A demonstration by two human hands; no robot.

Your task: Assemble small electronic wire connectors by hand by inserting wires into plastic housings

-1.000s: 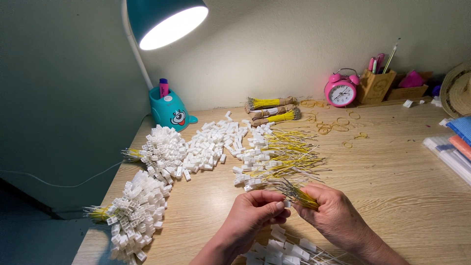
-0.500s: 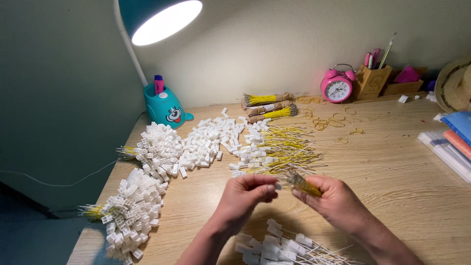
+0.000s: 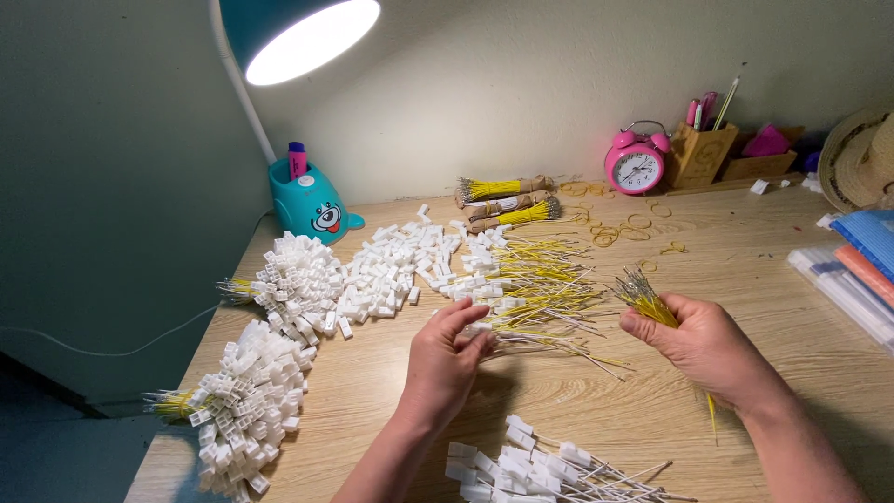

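Observation:
My right hand (image 3: 705,346) grips a small bundle of yellow wires (image 3: 643,296) whose metal tips fan out above my fingers. My left hand (image 3: 445,359) reaches into the scattered yellow wires with white connectors (image 3: 535,289) in the middle of the wooden desk (image 3: 745,270), its fingertips on a white connector. Close to me lies a small heap of white connectors with wires (image 3: 540,466). At the left lie two big bunches of finished white connectors (image 3: 293,279) (image 3: 244,401).
A teal desk lamp base (image 3: 312,205) stands at the back left, its lit shade (image 3: 307,37) overhead. Tied yellow wire bundles (image 3: 503,200), rubber bands (image 3: 619,228), a pink alarm clock (image 3: 635,166), a wooden pen holder (image 3: 703,149), a straw hat (image 3: 857,158) and coloured folders (image 3: 866,261) fill the back and right.
My hands were together around the yellow bundle. They have parted: the right hand moved right with the bundle, and the left hand moved up to the scattered wires and connectors.

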